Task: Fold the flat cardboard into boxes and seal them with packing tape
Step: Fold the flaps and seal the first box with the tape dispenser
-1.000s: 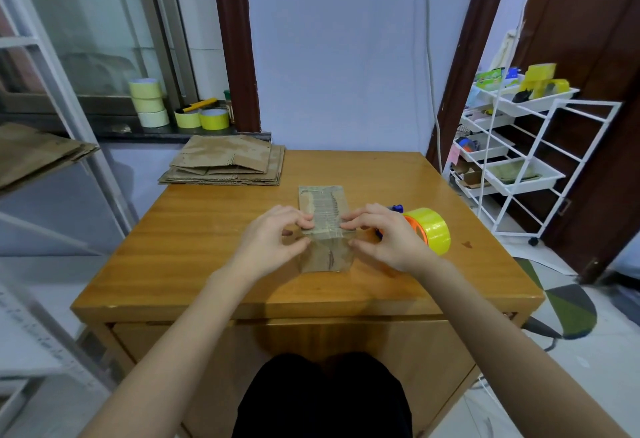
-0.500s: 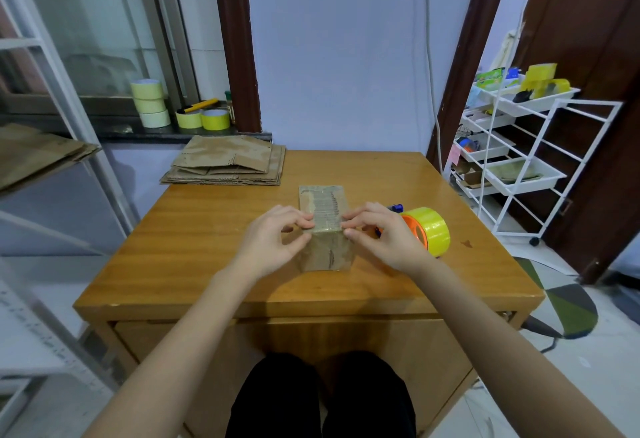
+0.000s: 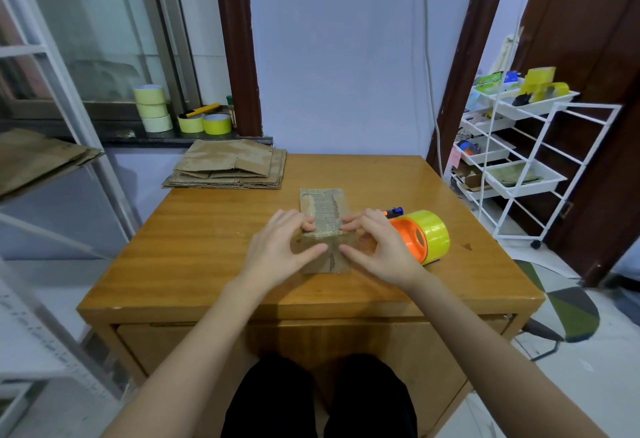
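Head view shows a small cardboard box [image 3: 323, 226] in the middle of the wooden desk [image 3: 207, 247], right in front of the person. Its top has shiny tape along it, so this box looks folded up and mostly sealed. I think the person is now pressing the tape down over the near end. A stack of flat cardboard [image 3: 230, 169] waits at about 11 o'clock from the box, at the far left part of the desk, so many more boxes are left to fold and tape. The job looks like it is only at the start or middle, not near the end. The tape roll [image 3: 424, 237], yellow with an orange holder, lies at 3 o'clock from the box, just beside the right hand, and nobody holds it. A small blue and orange thing [image 3: 393, 212] peeks out behind it; I cannot tell what it is. The left hand [image 3: 277, 247] is at the box's left side and the right hand [image 3: 375, 247] is at its right side. Both are a flat, loose grip: the fingers are mostly straight, the tips touch the top edge, and the thumbs press on the near face. Neither hand is wrapped around the box. More tape rolls [image 3: 152, 108] sit far off on the window ledge at 10 o'clock.
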Action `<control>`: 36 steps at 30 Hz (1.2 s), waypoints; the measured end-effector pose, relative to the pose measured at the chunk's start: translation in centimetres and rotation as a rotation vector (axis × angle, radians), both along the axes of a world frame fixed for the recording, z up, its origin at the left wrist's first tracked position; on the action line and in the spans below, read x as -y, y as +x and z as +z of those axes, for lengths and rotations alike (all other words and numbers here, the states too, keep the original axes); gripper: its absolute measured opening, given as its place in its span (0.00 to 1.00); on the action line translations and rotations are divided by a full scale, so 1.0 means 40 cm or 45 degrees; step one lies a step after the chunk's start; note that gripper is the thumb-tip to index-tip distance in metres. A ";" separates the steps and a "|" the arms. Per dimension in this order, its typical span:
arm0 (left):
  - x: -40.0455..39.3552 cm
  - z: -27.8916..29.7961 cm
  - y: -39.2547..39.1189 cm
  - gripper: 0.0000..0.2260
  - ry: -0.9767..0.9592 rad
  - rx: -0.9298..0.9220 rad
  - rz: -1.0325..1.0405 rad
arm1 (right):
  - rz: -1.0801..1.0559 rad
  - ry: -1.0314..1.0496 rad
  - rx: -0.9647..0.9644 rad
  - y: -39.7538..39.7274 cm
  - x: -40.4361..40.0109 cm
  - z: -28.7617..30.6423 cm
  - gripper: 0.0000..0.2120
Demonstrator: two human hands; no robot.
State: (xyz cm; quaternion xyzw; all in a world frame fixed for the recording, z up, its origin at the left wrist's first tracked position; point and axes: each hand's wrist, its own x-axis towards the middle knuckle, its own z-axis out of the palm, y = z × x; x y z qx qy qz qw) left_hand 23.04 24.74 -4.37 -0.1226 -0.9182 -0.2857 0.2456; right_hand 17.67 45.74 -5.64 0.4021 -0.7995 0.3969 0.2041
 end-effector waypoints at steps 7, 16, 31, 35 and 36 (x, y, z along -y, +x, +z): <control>-0.015 -0.037 -0.005 0.14 -0.012 -0.107 0.050 | -0.265 -0.111 -0.043 0.026 0.053 -0.059 0.19; 0.005 -0.050 0.003 0.16 0.094 -0.074 -0.064 | -0.241 -0.060 -0.146 0.030 0.046 -0.074 0.23; 0.053 -0.030 -0.012 0.20 0.018 0.111 -0.182 | -0.025 0.032 0.023 0.012 -0.012 -0.014 0.10; 0.044 -0.036 -0.008 0.19 -0.007 0.077 -0.149 | -0.076 0.158 -0.122 0.010 -0.005 -0.027 0.14; 0.041 -0.034 -0.007 0.19 -0.025 0.070 -0.137 | -0.075 0.217 -0.168 0.010 -0.006 -0.029 0.17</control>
